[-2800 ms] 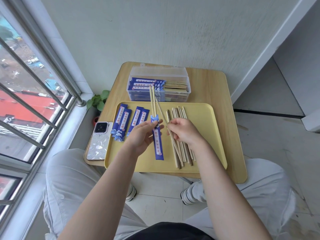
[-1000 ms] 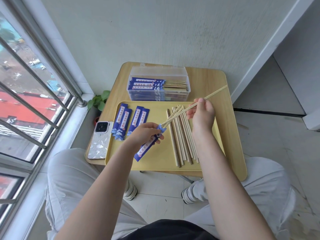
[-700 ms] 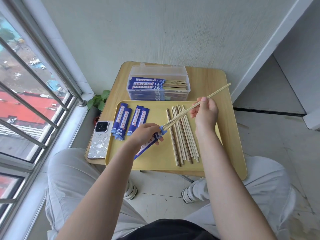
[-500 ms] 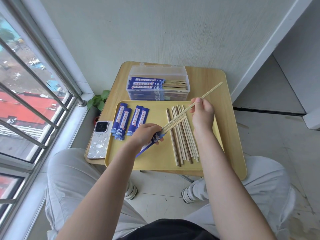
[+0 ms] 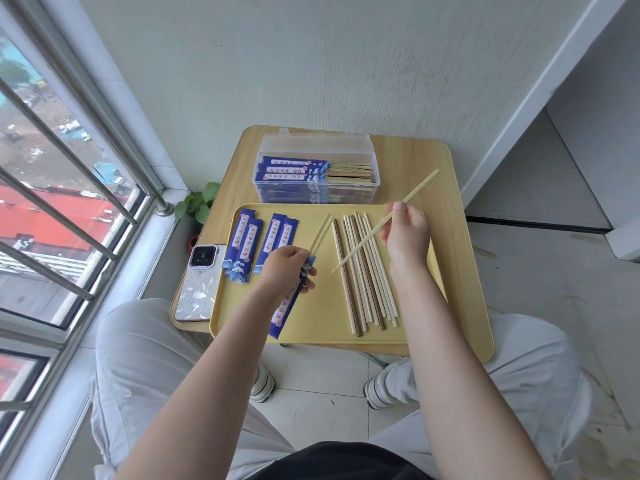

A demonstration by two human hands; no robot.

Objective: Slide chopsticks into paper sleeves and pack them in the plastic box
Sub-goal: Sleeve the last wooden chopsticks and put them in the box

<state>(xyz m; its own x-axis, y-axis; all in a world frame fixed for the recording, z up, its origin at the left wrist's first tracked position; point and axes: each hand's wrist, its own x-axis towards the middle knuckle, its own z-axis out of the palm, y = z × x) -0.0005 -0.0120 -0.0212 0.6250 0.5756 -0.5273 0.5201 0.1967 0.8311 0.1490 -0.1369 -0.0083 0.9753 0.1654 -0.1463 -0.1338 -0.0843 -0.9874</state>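
My left hand point(image 5: 289, 268) grips a blue paper sleeve point(image 5: 286, 308) over the yellow tray point(image 5: 322, 329). A pale chopstick point(image 5: 320, 233) sticks out of the sleeve's mouth, pointing away from me. My right hand point(image 5: 405, 233) pinches a single chopstick point(image 5: 420, 185), held slanted above the loose chopsticks point(image 5: 367, 278); its near tip hangs clear to the right of the sleeve. Several empty sleeves point(image 5: 244, 247) lie on the tray's left part. The clear plastic box point(image 5: 317, 147) behind the tray holds several sleeved pairs.
A phone point(image 5: 199, 282) lies on the wooden table point(image 5: 446, 216) left of the tray, near the edge. A small plant point(image 5: 197, 202) sits by the window rail. The wall stands right behind the box. My knees are under the table's front edge.
My right hand had two chopsticks at the sleeve's mouth. Now a chopstick sits in the sleeve and my right hand has drawn one chopstick back to the right, apart from it.
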